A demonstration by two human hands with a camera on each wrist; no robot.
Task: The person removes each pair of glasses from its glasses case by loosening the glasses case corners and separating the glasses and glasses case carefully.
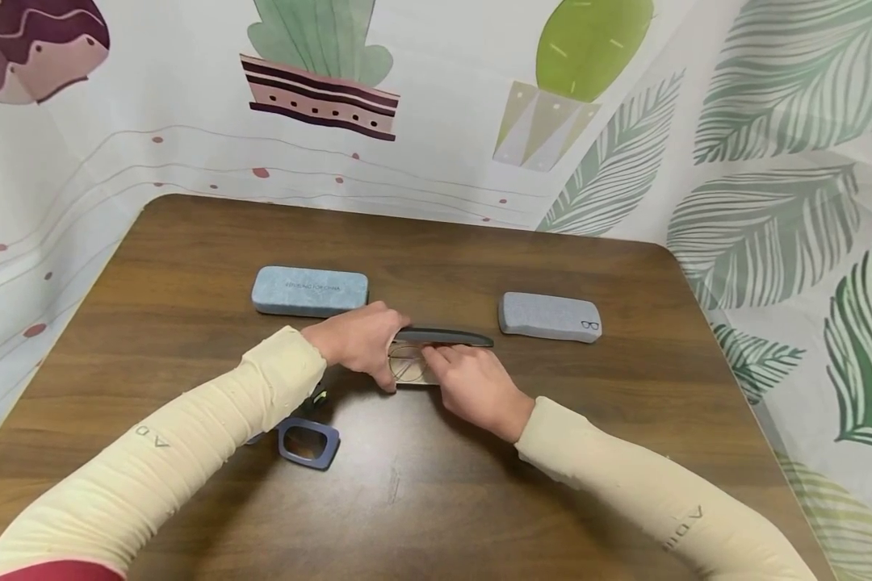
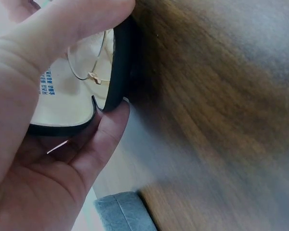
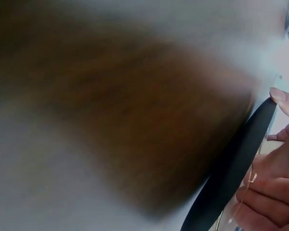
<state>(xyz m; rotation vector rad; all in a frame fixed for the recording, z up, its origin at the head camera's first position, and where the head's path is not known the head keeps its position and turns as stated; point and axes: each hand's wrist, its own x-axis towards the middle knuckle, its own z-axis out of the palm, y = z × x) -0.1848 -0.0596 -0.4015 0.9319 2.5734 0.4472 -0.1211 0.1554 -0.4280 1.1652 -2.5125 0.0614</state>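
A black glasses case with a pale lining stands opened up in front of me, its lid raised at the back. Thin metal-framed glasses lie inside; blue printed characters show on the lining. My left hand grips the left end, thumb at the near edge, fingers around the hinge side. At the right part, my right hand has its fingers inside, close to the glasses. In the right wrist view its thumb rests on the case's rim; whether the fingers touch the glasses is unclear.
A light blue glasses case lies behind on the left, a grey one on the right. Blue-framed sunglasses lie nearer me, partly under my left sleeve. A small dark item with a yellow-green patch is mostly hidden there.
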